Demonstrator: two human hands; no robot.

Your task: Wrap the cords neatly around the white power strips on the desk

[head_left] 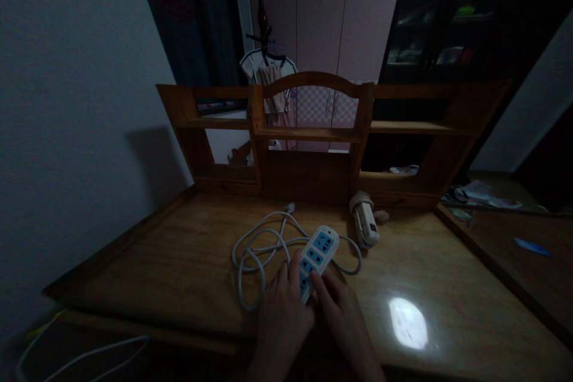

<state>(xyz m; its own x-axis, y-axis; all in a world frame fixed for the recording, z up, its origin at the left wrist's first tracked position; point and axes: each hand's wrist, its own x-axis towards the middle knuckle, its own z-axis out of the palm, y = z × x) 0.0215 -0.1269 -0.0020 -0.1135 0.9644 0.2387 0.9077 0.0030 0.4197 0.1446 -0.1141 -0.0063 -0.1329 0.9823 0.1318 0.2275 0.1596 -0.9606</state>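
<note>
Between my two hands is a white power strip (321, 249) with blue socket faces, tilted with its far end to the upper right. My left hand (285, 301) grips its left side near the lower end, fingers closed along the edge. On the right side, my right hand (336, 300) is closed on it too, with the thumb on the socket face. The grey cord (242, 262) lies in loose loops on the wooden desk (170, 256), and its plug (290, 208) rests behind the strip. My hands cover the strip's lower end.
A second white power strip (366, 224), wrapped in its cord, lies to the right near the back. Behind stands a wooden shelf unit (308, 134). A white wall (98, 101) borders the left side. A bright reflection shows on the desk at front right.
</note>
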